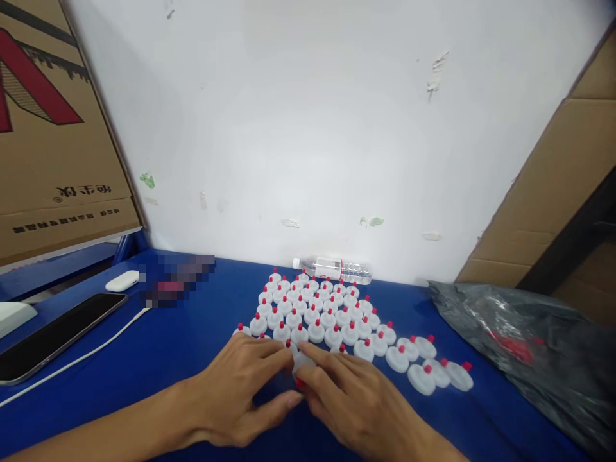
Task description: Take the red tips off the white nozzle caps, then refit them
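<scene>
A translucent white round cap (303, 364) with a red tip is between my two hands, partly hidden by fingers. My right hand (359, 394) is closed on it, thumb and forefinger pinching its side. My left hand (245, 382) is just left of it, thumb and forefinger apart, fingertips close to the cap and the nearest row. Beyond the hands, many more white caps (316, 331) with red tips stand in tight rows on the blue table (202, 333). Several others, such as one cap (421, 380), trail off to the right.
A clear plastic bottle (332, 269) lies behind the rows against the white wall (308, 128). On the left are a phone (58, 333), a white cable (91, 353) and a small white case (122, 281). A grey plastic bag (543, 359) with red pieces lies right. Cardboard (62, 154) stands left.
</scene>
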A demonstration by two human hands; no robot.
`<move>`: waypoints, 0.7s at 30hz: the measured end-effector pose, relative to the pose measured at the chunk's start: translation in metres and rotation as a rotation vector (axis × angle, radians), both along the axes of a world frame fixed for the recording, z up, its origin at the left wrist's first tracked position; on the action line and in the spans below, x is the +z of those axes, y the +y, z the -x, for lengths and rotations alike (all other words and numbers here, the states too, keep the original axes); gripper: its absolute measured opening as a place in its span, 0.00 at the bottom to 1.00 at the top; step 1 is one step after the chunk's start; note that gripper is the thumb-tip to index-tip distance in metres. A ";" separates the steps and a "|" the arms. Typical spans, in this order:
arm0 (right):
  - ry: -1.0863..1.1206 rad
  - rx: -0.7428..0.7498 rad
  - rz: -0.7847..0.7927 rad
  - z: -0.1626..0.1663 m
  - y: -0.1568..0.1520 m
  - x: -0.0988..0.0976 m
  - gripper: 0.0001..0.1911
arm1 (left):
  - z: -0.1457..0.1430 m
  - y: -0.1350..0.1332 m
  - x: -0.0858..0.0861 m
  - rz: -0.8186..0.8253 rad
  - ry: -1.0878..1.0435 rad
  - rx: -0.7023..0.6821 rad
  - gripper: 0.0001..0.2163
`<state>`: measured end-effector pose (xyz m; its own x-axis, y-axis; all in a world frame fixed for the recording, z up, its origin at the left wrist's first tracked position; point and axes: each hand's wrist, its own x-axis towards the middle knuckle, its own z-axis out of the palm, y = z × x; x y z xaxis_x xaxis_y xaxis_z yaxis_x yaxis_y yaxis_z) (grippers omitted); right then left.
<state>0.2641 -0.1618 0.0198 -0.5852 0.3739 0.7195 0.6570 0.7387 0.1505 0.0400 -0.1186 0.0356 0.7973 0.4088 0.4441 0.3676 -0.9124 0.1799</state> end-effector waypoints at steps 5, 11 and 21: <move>0.069 0.033 0.048 0.006 -0.006 0.006 0.11 | -0.003 -0.003 0.000 0.061 0.043 0.013 0.06; 0.141 0.020 0.112 0.007 -0.005 0.006 0.09 | -0.002 -0.005 0.000 0.051 0.029 0.011 0.07; 0.031 0.008 -0.060 -0.011 0.001 0.031 0.12 | -0.002 -0.011 0.002 0.089 -0.151 0.038 0.14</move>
